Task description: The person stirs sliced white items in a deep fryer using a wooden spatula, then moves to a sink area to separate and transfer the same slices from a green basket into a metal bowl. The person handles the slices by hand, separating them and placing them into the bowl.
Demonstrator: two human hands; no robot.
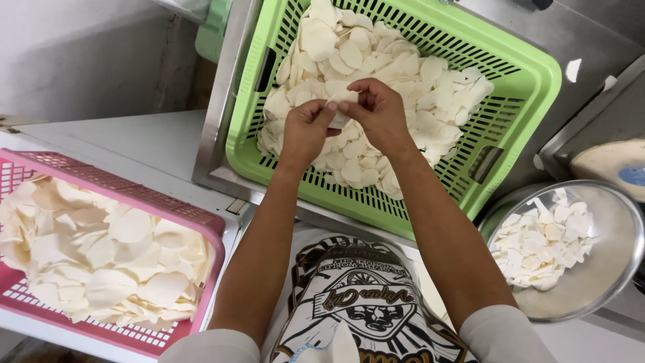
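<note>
In the head view, the person's two bare hands meet over the green basket (531, 67), which sits in a steel tray (218, 121). The left hand (306, 131) and the right hand (379, 111) are almost touching, and both pinch the same thin white slice (341, 101) between thumb and fingertips. Each grip is nearly shut on the slice, the fingers curled inward, and the slice is held just above the heap of white slices (403, 74) that fills the middle of the green basket.

To the left, on the pale desk (134, 144), a pink basket (114, 185) holds a second pile of larger, curled slices (94, 249). It lies well apart from the hands.

To the right, a round metal bowl (605, 269) holds a smaller pile of white scraps (544, 242), close beside the right forearm. Beyond the bowl, a rounded pale object (611, 165) with a blue patch sits near the frame edge.

Below the forearms, the person's printed apron (363, 302) fills the lower middle of the view.
</note>
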